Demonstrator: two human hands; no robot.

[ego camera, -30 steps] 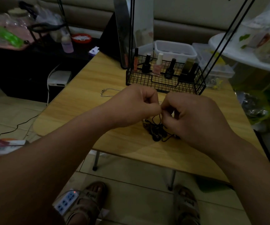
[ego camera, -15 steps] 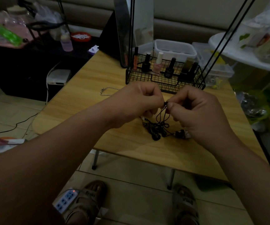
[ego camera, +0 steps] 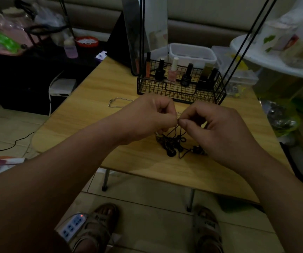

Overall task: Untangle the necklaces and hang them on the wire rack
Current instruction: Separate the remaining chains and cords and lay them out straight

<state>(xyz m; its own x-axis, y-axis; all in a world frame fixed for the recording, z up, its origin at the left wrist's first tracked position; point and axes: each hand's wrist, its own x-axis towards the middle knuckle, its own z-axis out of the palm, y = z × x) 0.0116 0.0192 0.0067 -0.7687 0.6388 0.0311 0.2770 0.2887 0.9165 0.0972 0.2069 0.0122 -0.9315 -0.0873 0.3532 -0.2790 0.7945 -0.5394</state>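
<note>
A tangle of black cord necklaces point(ego camera: 174, 145) with dark beads lies on the wooden table point(ego camera: 85, 114), partly lifted. My left hand point(ego camera: 147, 119) and my right hand point(ego camera: 216, 128) meet fingertip to fingertip just above it, both pinching the black cords, which hang down into the tangle. A silver chain necklace point(ego camera: 116, 103) lies flat on the table to the left of my left hand. The black wire rack point(ego camera: 181, 88) stands just behind my hands, with its thin uprights point(ego camera: 238, 52) rising out of view.
Several nail polish bottles point(ego camera: 173, 72) stand in the rack's basket. A white plastic tub point(ego camera: 192, 53) and a mirror point(ego camera: 147, 24) are behind it. A white round table point(ego camera: 256, 55) is at the right. A power strip point(ego camera: 72, 227) lies on the floor by my sandalled feet.
Both hands rose from the tangle on the table, pulling cord loops upward. The pinch point now sits higher and the cords hang straighter.
</note>
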